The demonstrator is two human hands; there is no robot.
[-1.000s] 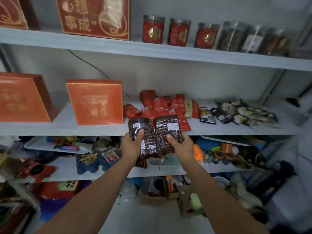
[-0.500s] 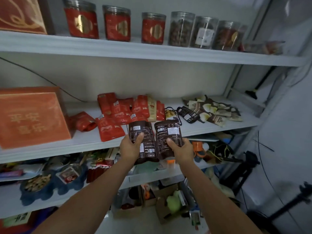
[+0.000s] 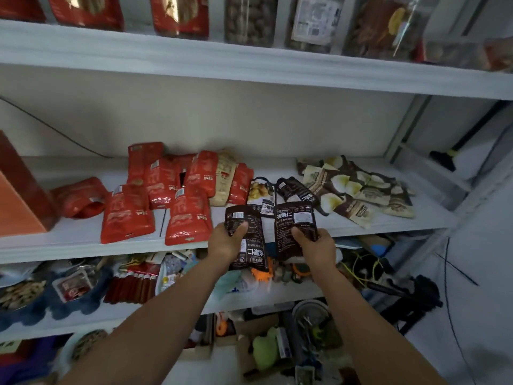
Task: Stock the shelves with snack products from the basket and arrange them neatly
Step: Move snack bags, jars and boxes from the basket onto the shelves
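You have drawn your two glossy dark brown snack pouches apart: half a second ago they overlapped, and now a gap shows between them. Your left hand (image 3: 224, 243) grips the left dark brown pouch (image 3: 249, 254), thumb across its face; your right hand (image 3: 319, 245) clasps the right dark brown pouch (image 3: 294, 220) the same way. Both hang at the front edge of the middle white shelf board (image 3: 77, 240), tops over it, bottoms below. Separated, each looks ready to lay down singly. On that shelf, red foil pouches (image 3: 127, 212) crowd the left and brown-and-cream packets (image 3: 358, 190) the right. The bare strip straight ahead, before two black-trimmed pouches (image 3: 263, 195), seems the likeliest room.
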